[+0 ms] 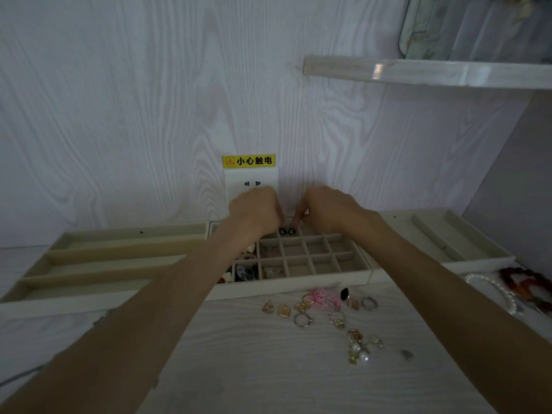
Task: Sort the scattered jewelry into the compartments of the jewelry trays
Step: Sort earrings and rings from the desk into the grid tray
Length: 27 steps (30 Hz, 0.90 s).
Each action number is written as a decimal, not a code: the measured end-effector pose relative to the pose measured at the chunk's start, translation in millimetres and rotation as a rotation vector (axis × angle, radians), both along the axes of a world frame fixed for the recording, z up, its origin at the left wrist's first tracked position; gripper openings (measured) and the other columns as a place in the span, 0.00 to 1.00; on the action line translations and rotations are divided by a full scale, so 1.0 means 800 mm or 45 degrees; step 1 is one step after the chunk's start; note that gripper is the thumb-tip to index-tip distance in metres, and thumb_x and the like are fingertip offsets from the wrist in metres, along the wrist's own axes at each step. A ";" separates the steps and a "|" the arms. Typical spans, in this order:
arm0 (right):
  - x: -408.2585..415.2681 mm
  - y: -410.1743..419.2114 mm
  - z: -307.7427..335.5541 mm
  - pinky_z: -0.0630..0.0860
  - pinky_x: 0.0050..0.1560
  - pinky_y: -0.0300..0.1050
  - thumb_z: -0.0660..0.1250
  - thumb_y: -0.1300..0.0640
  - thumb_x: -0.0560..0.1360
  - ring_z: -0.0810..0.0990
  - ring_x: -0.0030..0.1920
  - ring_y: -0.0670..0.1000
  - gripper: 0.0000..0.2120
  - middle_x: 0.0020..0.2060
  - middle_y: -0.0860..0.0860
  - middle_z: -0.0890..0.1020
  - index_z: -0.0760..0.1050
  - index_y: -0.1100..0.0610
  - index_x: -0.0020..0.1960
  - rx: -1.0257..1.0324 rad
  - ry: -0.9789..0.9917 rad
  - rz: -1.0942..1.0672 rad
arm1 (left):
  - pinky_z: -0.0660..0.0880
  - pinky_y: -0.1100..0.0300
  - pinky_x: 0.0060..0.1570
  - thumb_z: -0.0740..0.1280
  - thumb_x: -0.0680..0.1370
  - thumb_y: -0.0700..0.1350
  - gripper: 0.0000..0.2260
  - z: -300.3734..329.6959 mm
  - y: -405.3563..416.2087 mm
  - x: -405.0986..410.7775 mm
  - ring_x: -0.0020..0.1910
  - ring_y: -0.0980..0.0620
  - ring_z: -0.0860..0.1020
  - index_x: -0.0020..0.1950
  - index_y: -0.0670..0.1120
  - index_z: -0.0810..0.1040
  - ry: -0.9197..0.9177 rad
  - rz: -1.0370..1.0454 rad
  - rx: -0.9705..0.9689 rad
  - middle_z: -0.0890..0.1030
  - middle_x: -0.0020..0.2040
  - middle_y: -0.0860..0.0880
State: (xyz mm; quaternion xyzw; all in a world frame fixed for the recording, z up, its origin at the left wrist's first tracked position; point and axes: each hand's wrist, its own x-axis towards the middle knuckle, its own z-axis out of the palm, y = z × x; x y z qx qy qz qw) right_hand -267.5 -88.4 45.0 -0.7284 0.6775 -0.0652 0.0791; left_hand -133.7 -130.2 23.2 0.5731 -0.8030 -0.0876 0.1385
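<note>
From our head camera we read "小心触电" on a yellow sticker (248, 161) above a wall socket (251, 183). Both hands reach the gridded tray's (352, 265) far row: left hand (256, 213) curled, its grasp unclear; right hand (324, 208) seemingly pinching beside two black studs (287, 231). Loose jewelry (328, 312) lies on the pale woodgrain desk (268, 369).
</note>
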 end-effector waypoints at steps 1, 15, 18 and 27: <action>0.000 0.001 0.000 0.71 0.48 0.43 0.67 0.53 0.74 0.77 0.55 0.52 0.09 0.58 0.50 0.78 0.82 0.48 0.53 0.024 0.022 0.001 | 0.76 0.58 0.44 0.66 0.74 0.44 0.09 0.001 0.001 0.001 0.47 0.49 0.79 0.51 0.48 0.83 -0.029 -0.021 0.020 0.82 0.51 0.49; 0.007 -0.005 -0.007 0.71 0.49 0.45 0.66 0.51 0.74 0.77 0.55 0.54 0.13 0.58 0.52 0.77 0.80 0.50 0.57 0.068 0.126 -0.045 | 0.70 0.58 0.42 0.65 0.75 0.49 0.11 -0.002 0.013 -0.007 0.50 0.48 0.78 0.55 0.49 0.81 -0.208 -0.056 0.068 0.80 0.52 0.48; 0.009 -0.007 -0.008 0.72 0.50 0.46 0.66 0.51 0.74 0.77 0.55 0.54 0.13 0.58 0.52 0.77 0.80 0.50 0.57 0.070 0.132 -0.042 | 0.70 0.58 0.43 0.65 0.76 0.49 0.11 -0.002 0.012 -0.007 0.50 0.48 0.78 0.55 0.49 0.80 -0.211 -0.065 0.070 0.80 0.52 0.48; -0.022 0.068 0.020 0.76 0.46 0.42 0.67 0.53 0.75 0.76 0.37 0.43 0.08 0.39 0.44 0.79 0.80 0.44 0.52 -0.041 -0.279 0.103 | 0.74 0.59 0.43 0.65 0.76 0.53 0.08 0.025 0.070 0.046 0.38 0.57 0.76 0.52 0.56 0.82 0.183 -0.148 0.061 0.77 0.39 0.57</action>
